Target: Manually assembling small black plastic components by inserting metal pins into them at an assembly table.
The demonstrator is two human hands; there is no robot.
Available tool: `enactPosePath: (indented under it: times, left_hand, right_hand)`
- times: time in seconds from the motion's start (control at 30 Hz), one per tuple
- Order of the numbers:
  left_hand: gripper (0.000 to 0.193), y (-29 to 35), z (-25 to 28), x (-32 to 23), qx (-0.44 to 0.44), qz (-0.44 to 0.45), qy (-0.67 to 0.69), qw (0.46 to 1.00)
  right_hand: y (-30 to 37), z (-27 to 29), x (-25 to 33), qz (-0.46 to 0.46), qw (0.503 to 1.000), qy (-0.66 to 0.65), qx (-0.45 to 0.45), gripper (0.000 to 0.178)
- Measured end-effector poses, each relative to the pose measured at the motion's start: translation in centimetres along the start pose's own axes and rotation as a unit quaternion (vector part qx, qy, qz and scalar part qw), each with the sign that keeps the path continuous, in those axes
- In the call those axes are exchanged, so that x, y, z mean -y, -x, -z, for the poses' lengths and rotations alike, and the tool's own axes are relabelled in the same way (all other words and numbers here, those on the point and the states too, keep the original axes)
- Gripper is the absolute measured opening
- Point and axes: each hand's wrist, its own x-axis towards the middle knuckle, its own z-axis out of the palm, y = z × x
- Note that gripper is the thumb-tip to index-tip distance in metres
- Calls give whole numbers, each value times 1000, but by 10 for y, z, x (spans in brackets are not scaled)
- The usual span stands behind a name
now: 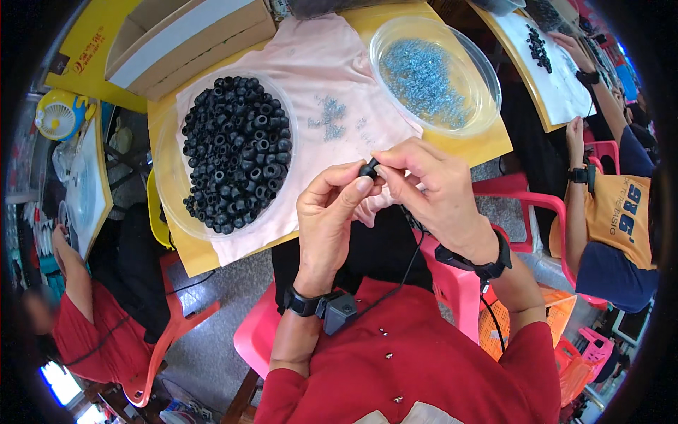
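Near the table's front edge, my left hand (328, 212) pinches a small black hollow bead-like piece (367, 169) between thumb and fingertips. My right hand (441, 194) meets it there, thumb and forefinger closed at the piece's right end. Whatever else the right fingertips may grip is hidden. Left of my hands stands a clear round tub (167, 194) with many similar black pieces (244, 152). Beyond my right hand is a clear round tub (482, 88) of tiny silvery-blue pieces (424, 78), too small to name. A few such loose tiny pieces (329, 116) lie on a pink cloth (311, 53).
The cloth covers part of a yellow tabletop (487, 145). An open cardboard box (191, 46) stands at the far left. Co-workers sit at tables on both sides, one in a red shirt (106, 325) at left. A cable (406, 272) hangs by my wrists.
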Motion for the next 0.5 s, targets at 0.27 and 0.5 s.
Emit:
enactPosePath:
  times: [0.27,0.5]
  left_hand:
    - [20,-2,5,4,-9,-25,-41,999]
    - [20,-2,7,6,-24,-1,-46,999]
  right_hand:
    - [-8,4,-2,75,992,92,34,9]
    - [-6,0,-5,71,993,82,40,10]
